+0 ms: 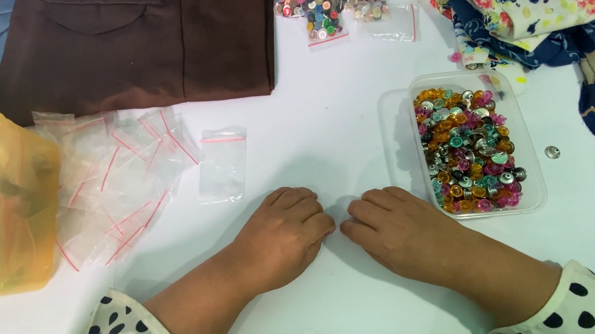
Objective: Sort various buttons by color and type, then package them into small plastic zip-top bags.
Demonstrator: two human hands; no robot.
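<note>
White table lying under two resting hands.
Left hand and right hand are lying loosely curled, gripping nothing; clear plastic tray of coloured buttons is sitting just right of them.

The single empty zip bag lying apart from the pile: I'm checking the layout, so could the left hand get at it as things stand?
Probably yes. The left hand rests on the white table just below the single zip bag, with only bare tabletop between them. The bag pile lies off to the side.
</note>
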